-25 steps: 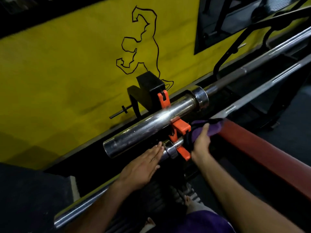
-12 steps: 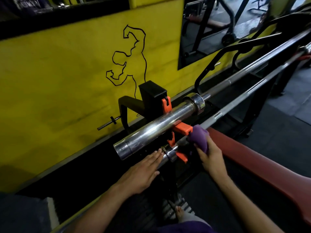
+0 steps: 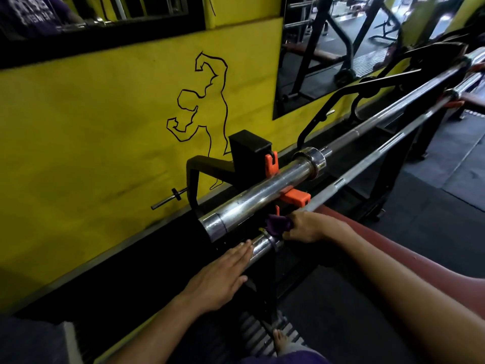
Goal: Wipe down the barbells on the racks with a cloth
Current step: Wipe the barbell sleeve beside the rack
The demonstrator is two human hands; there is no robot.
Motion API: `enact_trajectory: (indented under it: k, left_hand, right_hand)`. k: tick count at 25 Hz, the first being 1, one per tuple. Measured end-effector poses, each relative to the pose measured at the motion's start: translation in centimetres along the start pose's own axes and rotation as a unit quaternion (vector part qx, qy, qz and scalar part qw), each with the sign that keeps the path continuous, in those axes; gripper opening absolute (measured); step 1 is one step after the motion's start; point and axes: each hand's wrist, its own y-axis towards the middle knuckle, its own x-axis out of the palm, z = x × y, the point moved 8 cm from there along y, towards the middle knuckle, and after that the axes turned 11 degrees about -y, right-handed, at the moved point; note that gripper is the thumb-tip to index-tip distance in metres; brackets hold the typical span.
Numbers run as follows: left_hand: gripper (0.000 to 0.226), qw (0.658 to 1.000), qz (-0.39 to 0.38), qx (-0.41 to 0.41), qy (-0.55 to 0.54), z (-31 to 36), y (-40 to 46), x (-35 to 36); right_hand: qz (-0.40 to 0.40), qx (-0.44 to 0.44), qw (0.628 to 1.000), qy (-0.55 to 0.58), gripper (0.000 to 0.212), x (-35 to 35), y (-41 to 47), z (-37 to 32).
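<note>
Head view: left hand [image 3: 220, 278] flat on lower barbell [image 3: 262, 245], right hand [image 3: 307, 227] gripping purple cloth [image 3: 278, 224].

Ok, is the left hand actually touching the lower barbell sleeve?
Touching. The head view shows the left hand laid flat, its straight fingertips resting on the lower barbell sleeve with no gap.

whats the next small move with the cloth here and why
Probably slide the purple cloth outward along the lower barbell's sleeve: the right hand grips it at the collar, and the flat left hand steadies the sleeve.
</note>
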Motion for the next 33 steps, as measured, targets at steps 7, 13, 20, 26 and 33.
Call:
enact_trajectory:
  k: [7,13,20,26,33]
  left_hand:
    - [0.072,0.999,-0.025,0.023,-0.013,-0.3,-0.8,0.0]
    - [0.068,0.999,-0.005,0.027,-0.022,-1.2,-1.3,0.1]
    - [0.066,0.999,-0.029,0.021,-0.006,-1.0,-1.8,0.1]
    - [0.064,0.999,-0.044,0.014,-0.013,-1.2,-2.9,-0.1]
    - [0.063,0.999,-0.016,0.013,-0.038,-1.4,-3.8,-0.5]
  right_hand:
    - [-0.024,0.060,0.992,-0.110,0.038,-1.8,-1.5,1.0]
    - [0.245,-0.019,0.964,-0.105,0.054,3.3,-1.7,-5.5]
    - [0.202,-0.035,0.949,-0.238,0.038,2.1,2.4,-8.9]
    - [0.215,-0.048,0.947,-0.235,0.033,0.9,2.5,-11.4]
    - [0.391,0.081,0.902,0.163,0.052,9.0,-4.5,-4.7]
